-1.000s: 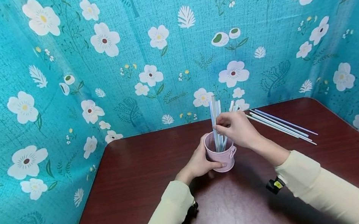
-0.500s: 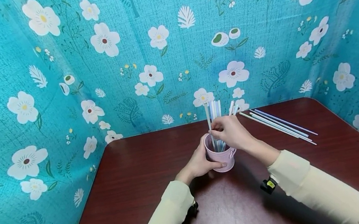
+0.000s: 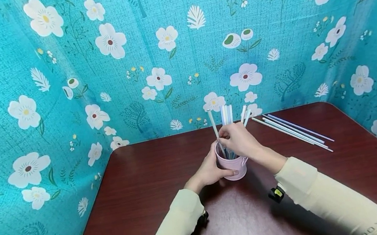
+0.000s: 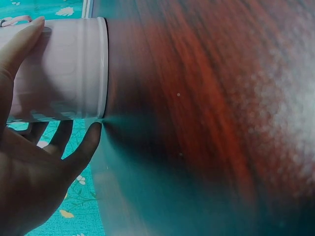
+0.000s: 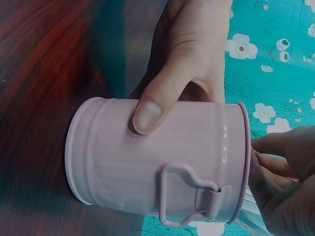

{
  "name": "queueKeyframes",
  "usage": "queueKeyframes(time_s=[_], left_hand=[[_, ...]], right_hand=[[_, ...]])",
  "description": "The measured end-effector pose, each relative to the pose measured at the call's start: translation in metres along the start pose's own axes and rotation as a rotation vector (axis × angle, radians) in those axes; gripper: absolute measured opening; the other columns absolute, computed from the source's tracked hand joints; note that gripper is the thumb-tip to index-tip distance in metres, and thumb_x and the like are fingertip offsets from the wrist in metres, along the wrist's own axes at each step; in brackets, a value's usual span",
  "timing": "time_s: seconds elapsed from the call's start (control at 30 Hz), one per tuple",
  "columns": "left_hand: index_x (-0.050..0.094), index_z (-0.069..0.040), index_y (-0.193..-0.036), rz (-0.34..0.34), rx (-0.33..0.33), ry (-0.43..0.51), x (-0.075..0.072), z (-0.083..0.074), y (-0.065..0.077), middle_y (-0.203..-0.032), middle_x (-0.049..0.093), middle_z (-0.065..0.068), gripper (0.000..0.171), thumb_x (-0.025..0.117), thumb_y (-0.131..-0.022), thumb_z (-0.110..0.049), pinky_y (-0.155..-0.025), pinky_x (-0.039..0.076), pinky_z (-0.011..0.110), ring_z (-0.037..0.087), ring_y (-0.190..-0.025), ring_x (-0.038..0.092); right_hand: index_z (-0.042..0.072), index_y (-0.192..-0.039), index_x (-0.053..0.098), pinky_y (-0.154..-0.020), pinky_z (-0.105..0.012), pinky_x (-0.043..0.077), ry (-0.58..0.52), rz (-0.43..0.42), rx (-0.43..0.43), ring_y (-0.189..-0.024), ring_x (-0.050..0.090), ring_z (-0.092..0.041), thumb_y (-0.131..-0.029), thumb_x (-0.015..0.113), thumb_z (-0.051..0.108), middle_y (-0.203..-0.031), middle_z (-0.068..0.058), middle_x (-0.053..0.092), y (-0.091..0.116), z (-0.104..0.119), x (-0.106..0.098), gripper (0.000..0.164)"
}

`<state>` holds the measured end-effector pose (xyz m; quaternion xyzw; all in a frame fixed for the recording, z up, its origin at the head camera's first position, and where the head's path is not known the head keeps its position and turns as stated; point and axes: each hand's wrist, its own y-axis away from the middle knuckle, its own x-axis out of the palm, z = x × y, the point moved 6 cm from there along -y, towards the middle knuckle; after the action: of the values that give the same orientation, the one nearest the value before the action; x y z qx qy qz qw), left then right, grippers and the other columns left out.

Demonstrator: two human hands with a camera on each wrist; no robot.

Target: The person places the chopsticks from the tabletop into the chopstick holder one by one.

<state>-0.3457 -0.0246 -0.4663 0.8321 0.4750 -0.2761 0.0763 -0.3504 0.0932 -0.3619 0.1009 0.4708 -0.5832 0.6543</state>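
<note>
In the head view, a small pink metal bucket (image 3: 235, 166) stands upright on the table. My left hand (image 3: 209, 169) grips its left side, the thumb across the front. Several pale blue, white and lilac straws (image 3: 226, 114) rise from the bucket, and a few more (image 3: 247, 116) lean right. Over the rim, my right hand (image 3: 238, 139) pinches a pale green straw (image 3: 212, 122) that tilts left, its lower end inside the bucket. The right wrist view shows the bucket's looped side handle (image 5: 184, 194) and my right fingers at the mouth; the pinched straw is hidden there.
Several loose straws (image 3: 293, 131) lie slanted on the dark red table (image 3: 153, 178), right of the bucket. A teal flowered cloth (image 3: 165, 56) stands behind the table's back edge and along both sides.
My right hand has moved left and slightly down, carrying the pale green straw to the bucket's left side, where it now tilts left. My left hand keeps its grip on the bucket.
</note>
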Motion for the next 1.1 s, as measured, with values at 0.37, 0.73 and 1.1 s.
queueKeyframes(time_s=[0.37,0.73,1.1], left_hand=[[0.018,-0.026,-0.158,-0.007,-0.005,0.012,0.002,-0.004,0.001,-0.145,0.051,0.0,0.111,0.093,-0.076,-0.019,-0.11,0.041,0.034,0.015,-0.127,0.053],[0.019,-0.029,-0.156,-0.003,0.044,0.008,0.004,0.001,0.0,-0.145,0.05,0.0,0.109,0.093,-0.076,-0.019,-0.11,0.041,0.035,0.014,-0.128,0.052],[0.023,-0.024,-0.156,-0.03,0.083,0.016,0.001,-0.002,-0.003,-0.145,0.051,0.0,0.11,0.095,-0.073,-0.012,-0.114,0.038,0.038,0.016,-0.13,0.052]], right_hand=[[-0.001,-0.093,0.076,-0.062,-0.033,0.057,-0.013,0.028,0.033,-0.065,0.068,-0.012,-0.09,0.073,0.003,-0.081,-0.009,0.075,0.002,-0.003,0.003,0.006],[0.002,-0.093,0.076,-0.065,-0.037,0.056,-0.009,0.034,0.021,-0.072,0.07,-0.017,-0.091,0.072,0.006,-0.084,-0.008,0.075,0.005,0.003,-0.016,0.007],[0.004,-0.1,0.075,-0.069,-0.045,0.057,0.018,-0.089,0.005,-0.08,0.074,-0.026,-0.096,0.07,0.013,-0.092,-0.011,0.076,0.008,0.007,-0.084,0.011]])
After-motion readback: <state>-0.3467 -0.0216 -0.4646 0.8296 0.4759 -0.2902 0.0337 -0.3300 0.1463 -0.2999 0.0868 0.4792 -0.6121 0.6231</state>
